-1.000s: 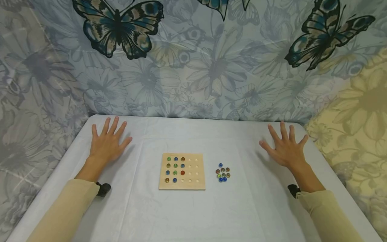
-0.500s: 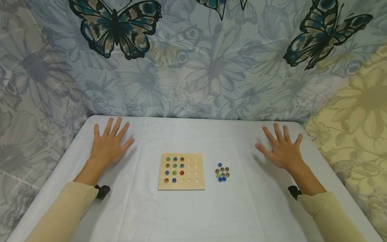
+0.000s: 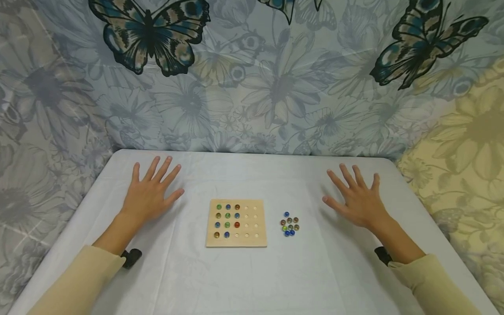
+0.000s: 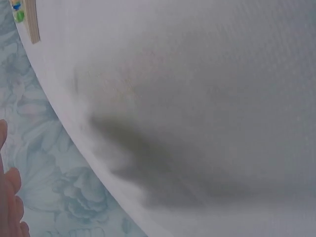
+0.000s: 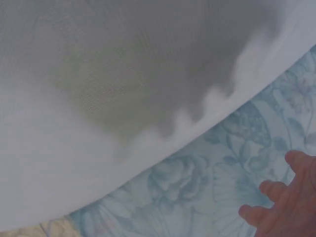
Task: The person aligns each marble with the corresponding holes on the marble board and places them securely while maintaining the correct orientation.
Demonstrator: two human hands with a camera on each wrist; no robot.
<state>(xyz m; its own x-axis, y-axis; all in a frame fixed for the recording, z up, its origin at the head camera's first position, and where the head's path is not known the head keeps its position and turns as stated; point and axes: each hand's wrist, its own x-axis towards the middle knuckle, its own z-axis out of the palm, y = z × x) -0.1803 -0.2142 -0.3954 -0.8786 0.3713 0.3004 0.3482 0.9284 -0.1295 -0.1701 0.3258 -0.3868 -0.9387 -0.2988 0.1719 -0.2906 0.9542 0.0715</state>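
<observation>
Near the middle of the table lies a wooden peg-style board (image 3: 252,240) with rows of round hollows. Glass marbles in green, blue, amber and red fill its left columns, while hollows on the right side hold nothing. Just right of it, a loose cluster of marbles (image 3: 290,221) sits on the cloth. To the left of the board my left hand (image 3: 147,194) is held with fingers spread, touching no object. My right hand (image 3: 358,199) is spread likewise, to the right of the marbles. Both hands cast shadows on the cloth. In the left wrist view a corner of the board (image 4: 32,22) shows.
A white cloth (image 3: 252,280) covers the table. Behind it hangs a fabric backdrop (image 3: 275,87) printed with flowers and butterflies, with a yellow part at the right. Dark wrist cameras (image 3: 131,258) are strapped near both beige sleeves (image 3: 78,280).
Both hands have moved inward, the left one to the right and the right one to the left, fingers still spread. The board and marbles have stayed in place.
</observation>
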